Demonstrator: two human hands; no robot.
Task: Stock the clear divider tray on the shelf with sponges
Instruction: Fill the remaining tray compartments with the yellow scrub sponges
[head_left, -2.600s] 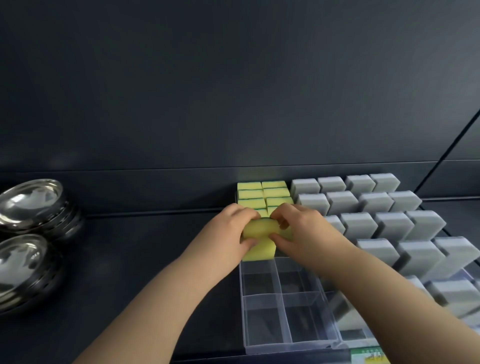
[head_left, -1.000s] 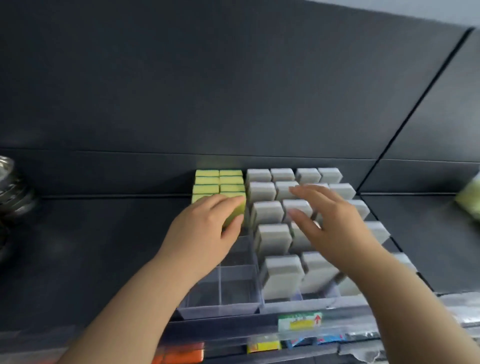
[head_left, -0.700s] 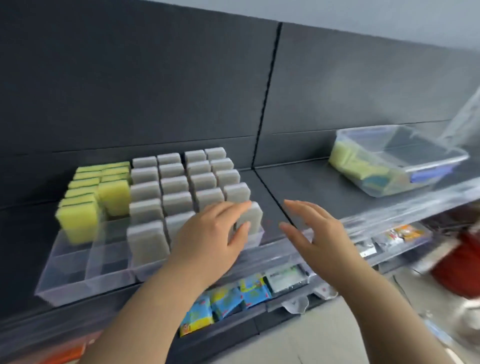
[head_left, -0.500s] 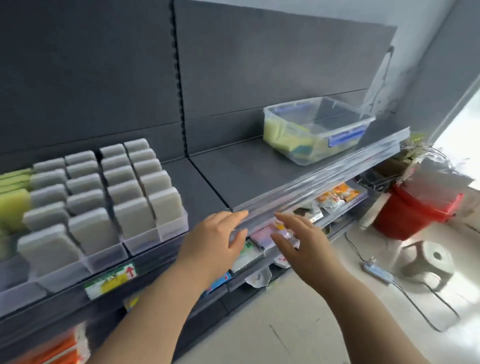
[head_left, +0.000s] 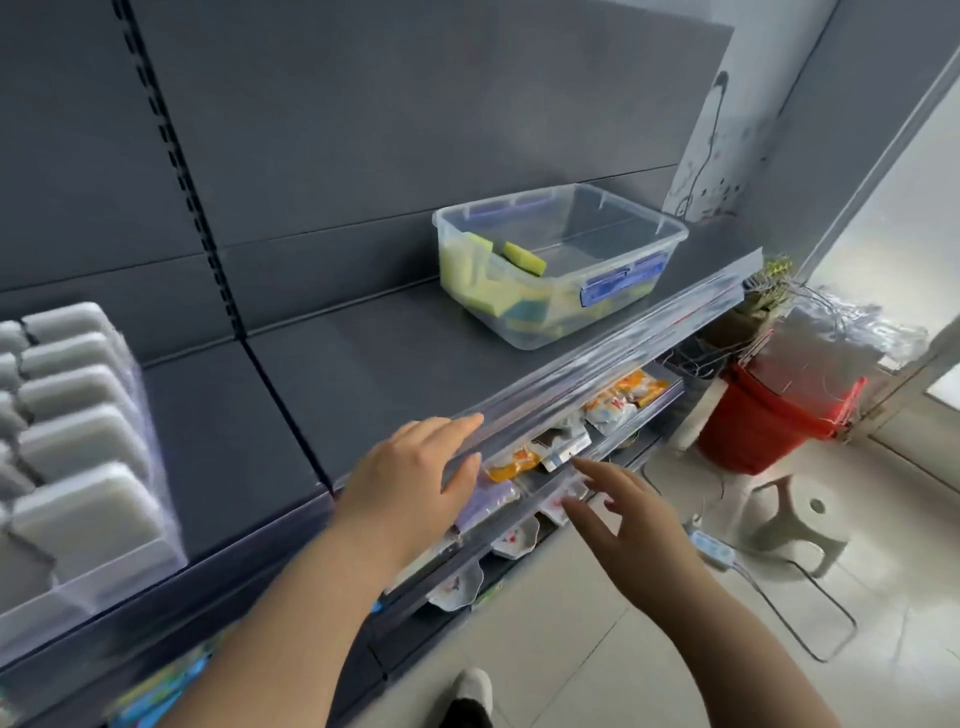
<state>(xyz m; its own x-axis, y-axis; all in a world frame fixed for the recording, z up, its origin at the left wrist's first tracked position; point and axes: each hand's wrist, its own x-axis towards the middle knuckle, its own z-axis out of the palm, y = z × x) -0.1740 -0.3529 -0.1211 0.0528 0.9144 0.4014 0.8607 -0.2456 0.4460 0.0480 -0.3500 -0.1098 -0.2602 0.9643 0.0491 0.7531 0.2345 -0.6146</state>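
Both hands are empty. The left hand (head_left: 410, 483) is held palm-down with the fingers extended and loosely together, over the front lip of the dark grey metal shelf (head_left: 363, 374); whether the fingertips touch the clear plastic price rail (head_left: 597, 358) along that lip cannot be determined. The right hand (head_left: 628, 525) is lower and further from the shelf, fingers spread and slightly curled, holding nothing.

The clear plastic divider tray (head_left: 156, 467) sits at the far left of the shelf, only partly in frame. The compartments that show are occupied by upright grey rectangular sponges (head_left: 78, 441), row behind row. The rest of the tray is cut off by the frame edge, so its fill state cannot be read here.

The supply is the transparent rectangular storage tub with blue latches (head_left: 561, 265), standing open on the same shelf, well apart from the tray and to the right. It holds yellow sponges with green scouring faces (head_left: 524, 257), bunched toward its left end and along the bottom; much of the floor of the tub is bare.

Assessment: the grey section appears complete. Stock remains in the tub, so the task is probably unfinished. The current step is judged to be a reach toward the tub for more yellow sponges, with neither hand yet near it.
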